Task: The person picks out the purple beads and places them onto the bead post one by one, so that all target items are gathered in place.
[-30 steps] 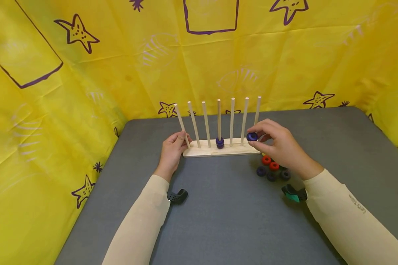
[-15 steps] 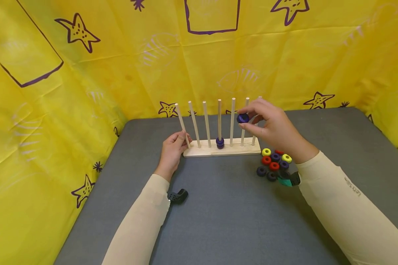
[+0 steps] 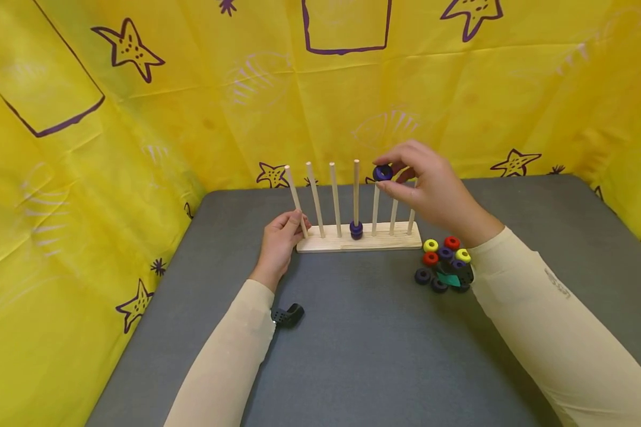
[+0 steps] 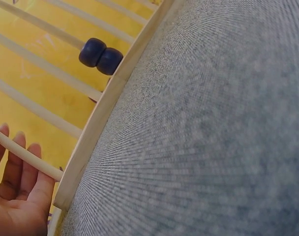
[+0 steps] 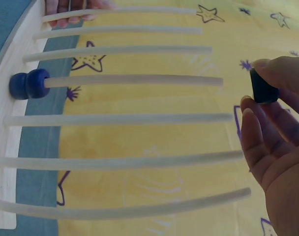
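A light wooden base (image 3: 326, 244) carries a row of upright pegs, and two dark blue rings (image 3: 356, 230) sit stacked at the foot of the middle peg. My left hand (image 3: 278, 246) grips the leftmost peg (image 3: 294, 193) low down, by the base; in the left wrist view the fingers (image 4: 29, 177) lie behind that peg. My right hand (image 3: 432, 187) pinches a blue ring (image 3: 383, 172) between thumb and fingers, near the top of the peg just right of the middle. In the right wrist view this ring (image 5: 263, 87) is off the peg tips.
Loose red, yellow and dark blue rings (image 3: 430, 258) lie on the grey table (image 3: 352, 332) to the right of the base, partly under the right wrist's camera (image 3: 462, 274). A yellow printed cloth (image 3: 331, 112) hangs behind and at the sides.
My right hand has lifted the blue ring and carried it left, from the right end of the base to the height of the peg tops. My left hand has stayed on its peg.
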A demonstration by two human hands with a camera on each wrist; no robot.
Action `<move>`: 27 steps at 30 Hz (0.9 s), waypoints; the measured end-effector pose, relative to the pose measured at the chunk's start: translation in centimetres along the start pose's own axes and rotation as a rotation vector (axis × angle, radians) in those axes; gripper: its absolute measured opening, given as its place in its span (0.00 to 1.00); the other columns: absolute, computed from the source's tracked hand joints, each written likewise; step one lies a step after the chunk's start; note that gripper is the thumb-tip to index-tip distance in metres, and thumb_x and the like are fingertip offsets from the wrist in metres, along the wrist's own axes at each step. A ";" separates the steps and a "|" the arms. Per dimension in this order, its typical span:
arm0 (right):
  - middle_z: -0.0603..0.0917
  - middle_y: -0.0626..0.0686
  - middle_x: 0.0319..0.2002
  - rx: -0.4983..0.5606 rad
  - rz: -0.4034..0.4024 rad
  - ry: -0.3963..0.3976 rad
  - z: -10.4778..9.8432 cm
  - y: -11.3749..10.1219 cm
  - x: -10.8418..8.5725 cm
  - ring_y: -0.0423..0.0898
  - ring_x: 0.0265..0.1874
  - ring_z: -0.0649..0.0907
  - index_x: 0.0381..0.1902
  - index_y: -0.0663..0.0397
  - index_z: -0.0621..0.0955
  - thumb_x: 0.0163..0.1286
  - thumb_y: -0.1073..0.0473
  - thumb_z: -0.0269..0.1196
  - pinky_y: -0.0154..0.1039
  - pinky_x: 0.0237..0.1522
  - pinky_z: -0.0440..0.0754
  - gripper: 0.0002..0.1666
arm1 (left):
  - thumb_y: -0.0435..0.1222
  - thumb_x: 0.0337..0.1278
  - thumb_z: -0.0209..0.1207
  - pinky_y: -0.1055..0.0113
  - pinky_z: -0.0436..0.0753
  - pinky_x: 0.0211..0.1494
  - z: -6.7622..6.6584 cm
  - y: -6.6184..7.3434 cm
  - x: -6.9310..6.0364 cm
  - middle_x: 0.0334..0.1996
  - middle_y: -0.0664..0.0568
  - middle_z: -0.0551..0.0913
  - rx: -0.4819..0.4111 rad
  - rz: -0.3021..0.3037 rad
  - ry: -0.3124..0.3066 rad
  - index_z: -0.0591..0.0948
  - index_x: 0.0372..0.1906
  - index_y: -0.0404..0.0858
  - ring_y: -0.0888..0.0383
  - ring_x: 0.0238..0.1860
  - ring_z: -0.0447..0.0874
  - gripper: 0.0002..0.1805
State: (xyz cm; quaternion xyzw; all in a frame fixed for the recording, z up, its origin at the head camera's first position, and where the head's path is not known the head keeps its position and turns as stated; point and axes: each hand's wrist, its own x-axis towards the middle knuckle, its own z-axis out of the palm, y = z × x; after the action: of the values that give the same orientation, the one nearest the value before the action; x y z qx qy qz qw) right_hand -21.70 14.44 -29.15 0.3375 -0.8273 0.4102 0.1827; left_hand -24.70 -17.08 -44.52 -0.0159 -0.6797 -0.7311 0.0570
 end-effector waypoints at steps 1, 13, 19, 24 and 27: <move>0.83 0.54 0.51 -0.001 -0.001 0.003 0.0 0.0 0.2 0.48 0.46 0.84 0.57 0.64 0.87 0.71 0.71 0.75 0.32 0.50 0.84 0.18 | 0.46 0.84 0.60 0.53 0.85 0.62 0.0 0.0 0.0 0.49 0.35 0.86 0.001 0.000 -0.001 0.80 0.58 0.18 0.48 0.52 0.87 0.29; 0.82 0.55 0.52 -0.008 0.002 0.037 0.3 -0.4 2.0 0.49 0.48 0.83 0.54 0.64 0.87 0.70 0.74 0.74 0.31 0.50 0.84 0.16 | 0.43 0.84 0.61 0.51 0.84 0.64 0.1 0.0 0.1 0.45 0.38 0.87 -0.058 -0.007 0.006 0.79 0.56 0.16 0.43 0.55 0.87 0.27; 0.82 0.57 0.51 0.012 0.004 0.044 0.6 -0.5 2.6 0.51 0.49 0.83 0.54 0.63 0.88 0.70 0.75 0.74 0.35 0.50 0.85 0.16 | 0.44 0.84 0.60 0.53 0.83 0.65 0.0 -0.1 0.1 0.49 0.32 0.86 -0.050 -0.019 -0.005 0.80 0.57 0.17 0.44 0.55 0.87 0.28; 0.82 0.57 0.52 0.021 0.014 0.040 0.9 -0.4 2.9 0.52 0.50 0.83 0.55 0.63 0.88 0.71 0.75 0.73 0.37 0.51 0.86 0.17 | 0.44 0.84 0.61 0.53 0.84 0.64 0.0 -0.2 0.1 0.48 0.32 0.86 -0.051 -0.016 0.000 0.81 0.56 0.18 0.45 0.54 0.87 0.26; 0.82 0.57 0.52 0.007 0.021 0.035 1.1 -0.3 3.2 0.52 0.50 0.83 0.56 0.63 0.88 0.71 0.74 0.73 0.38 0.51 0.86 0.17 | 0.44 0.84 0.61 0.55 0.85 0.63 0.0 -0.2 0.2 0.46 0.35 0.87 -0.047 -0.017 0.004 0.81 0.55 0.18 0.45 0.53 0.88 0.26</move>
State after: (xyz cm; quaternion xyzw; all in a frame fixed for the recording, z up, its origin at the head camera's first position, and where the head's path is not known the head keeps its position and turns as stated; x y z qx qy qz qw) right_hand -23.72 12.11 -27.76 0.3221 -0.8261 0.4208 0.1918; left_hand -24.88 -17.11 -44.68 -0.0101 -0.6623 -0.7474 0.0518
